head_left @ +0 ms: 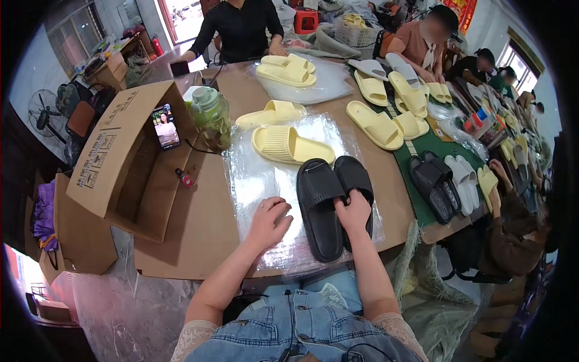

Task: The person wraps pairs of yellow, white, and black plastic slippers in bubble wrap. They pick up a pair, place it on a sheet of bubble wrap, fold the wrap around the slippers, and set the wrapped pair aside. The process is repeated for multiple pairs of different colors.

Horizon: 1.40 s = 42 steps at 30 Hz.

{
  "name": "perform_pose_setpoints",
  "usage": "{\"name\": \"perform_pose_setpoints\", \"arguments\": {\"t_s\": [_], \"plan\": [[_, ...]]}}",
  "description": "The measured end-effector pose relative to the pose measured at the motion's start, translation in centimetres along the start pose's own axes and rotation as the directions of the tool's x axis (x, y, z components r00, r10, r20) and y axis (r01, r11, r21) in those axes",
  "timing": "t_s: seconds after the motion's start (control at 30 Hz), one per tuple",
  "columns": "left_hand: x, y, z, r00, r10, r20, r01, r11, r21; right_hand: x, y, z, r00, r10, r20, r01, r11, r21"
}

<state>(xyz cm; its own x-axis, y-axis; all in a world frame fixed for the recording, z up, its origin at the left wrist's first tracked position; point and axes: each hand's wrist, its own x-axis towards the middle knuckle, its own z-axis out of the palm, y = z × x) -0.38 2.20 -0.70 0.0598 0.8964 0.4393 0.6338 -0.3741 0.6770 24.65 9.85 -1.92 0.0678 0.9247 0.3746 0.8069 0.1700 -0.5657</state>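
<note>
Right hand (354, 212) grips black slides (321, 229) where pair meets, thumb and fingers seemingly pinching adjoining sides, likely to keep both together. Pair lies on clear plastic bags (250, 187), toes pointing away. Left hand (269, 224) loosely curled over plastic, seemingly empty.

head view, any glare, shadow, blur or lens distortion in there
Head view: white glare streaks the clear plastic sheeting near the bare left hand; head view: the open-toed black slippers and bare right hand look fairly sharp; head view: the interior of the open brown cardboard box lies in shadow; head view: fisheye bending curves straight edges near the darkened rim.
</note>
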Motion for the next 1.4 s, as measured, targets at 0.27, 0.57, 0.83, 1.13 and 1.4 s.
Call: {"name": "perform_pose_setpoints", "arguments": {"t_s": [0.27, 0.57, 0.83, 1.13, 1.4], "plan": [[0.18, -0.04, 0.04, 0.999, 0.045, -0.024, -0.045, 0.999, 0.01, -0.02, 0.09, 0.03, 1.0, -0.01, -0.003, 0.01, 1.0, -0.005], [0.16, -0.1, 0.04, 0.999, 0.044, -0.018, -0.044, 0.999, 0.01, -0.05, 0.11, 0.0, 1.0, -0.031, -0.005, 0.031, 1.0, 0.003], [0.12, -0.23, 0.09, 1.0, 0.028, -0.003, -0.028, 0.999, 0.028, 0.11, -0.25, -0.39, 0.997, 0.035, 0.065, -0.033, 0.999, -0.026], [0.11, -0.15, 0.07, 1.0, 0.029, -0.007, -0.029, 0.999, 0.015, 0.03, -0.3, -0.43, 0.998, 0.019, 0.052, -0.018, 1.0, -0.023], [0.11, -0.03, 0.07, 1.0, 0.022, -0.005, -0.022, 1.0, 0.018, 0.05, -0.43, -0.53, 0.998, 0.023, 0.059, -0.02, 0.999, -0.043]]}}
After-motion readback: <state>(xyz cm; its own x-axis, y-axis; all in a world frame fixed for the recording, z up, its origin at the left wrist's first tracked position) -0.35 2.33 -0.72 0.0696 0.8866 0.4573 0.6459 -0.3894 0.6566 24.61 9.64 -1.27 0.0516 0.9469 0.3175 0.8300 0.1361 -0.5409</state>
